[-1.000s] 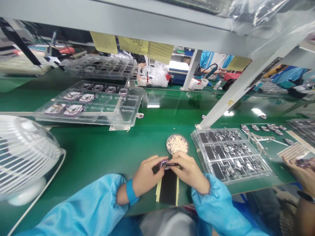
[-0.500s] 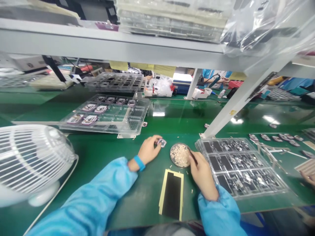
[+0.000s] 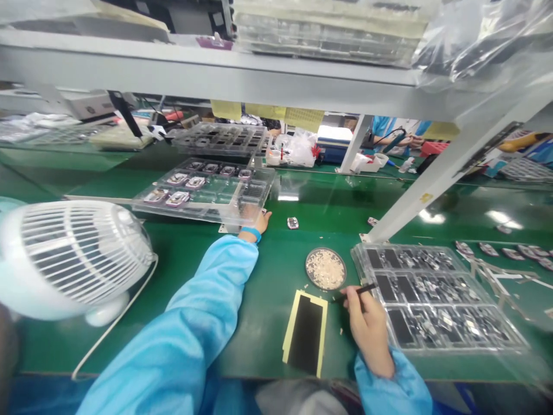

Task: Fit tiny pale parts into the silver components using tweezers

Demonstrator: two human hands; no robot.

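My left hand (image 3: pixel 258 221) reaches to the edge of the clear tray, its thumb stuck out. The tray's corner partly covers its fingers, and a bit of a small device shows by the thumb; whether they grip it I cannot tell. Just to the right, a small pink-edged electronic module (image 3: pixel 292 223) lies on the green belt. My right hand (image 3: pixel 367 323) is closed around dark tweezers (image 3: pixel 365 289), held across the fingers. Nearby is a round dish (image 3: pixel 307 275) of small pale pieces. A black pad with yellow tape edges (image 3: pixel 306 334) lies left of this hand.
A clear tray (image 3: pixel 207 210) with several modules stands at the upper left, beside a white fan (image 3: pixel 86 259). Right of my right hand lies a compartment tray (image 3: pixel 458 349) of small parts. A slanted white post (image 3: pixel 415 193) and a shelf (image 3: pixel 194 72) frame the space.
My left hand has moved forward and left to the tray edge; the module it held lies on the belt. My right hand has drawn the tweezers back from the dish. The view has shifted.
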